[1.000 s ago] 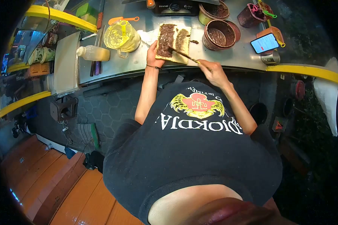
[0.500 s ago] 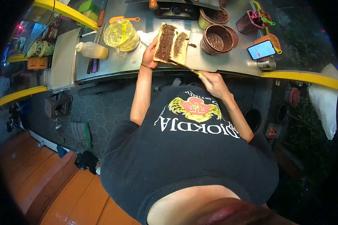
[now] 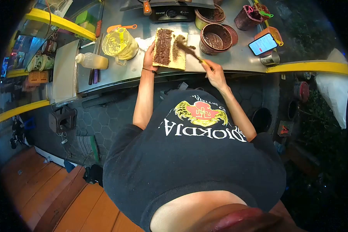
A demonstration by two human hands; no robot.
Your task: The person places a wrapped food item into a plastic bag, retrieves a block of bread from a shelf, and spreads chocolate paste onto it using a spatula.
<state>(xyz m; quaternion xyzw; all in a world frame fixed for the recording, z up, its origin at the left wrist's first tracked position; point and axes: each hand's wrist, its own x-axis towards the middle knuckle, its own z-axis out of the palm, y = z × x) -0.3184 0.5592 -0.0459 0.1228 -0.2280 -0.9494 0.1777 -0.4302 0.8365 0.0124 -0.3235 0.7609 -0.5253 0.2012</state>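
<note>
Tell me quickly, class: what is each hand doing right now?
Left hand: steadies the bread at its edge.
Right hand: closed around a spreading knife whose blade lies on the bread.

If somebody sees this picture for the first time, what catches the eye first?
First, the pale flat bread covered with dark brown spread, lying on the steel counter. The left hand holds its edge, and the right hand draws a thin spreading knife over it. A lit phone lies to the right.

Strong fisheye distortion curved the frame edges, and black vignetting filled the corners. The steel counter (image 3: 228,58) was brightly lit with mild glare; the right-hand surroundings were dim.
</note>
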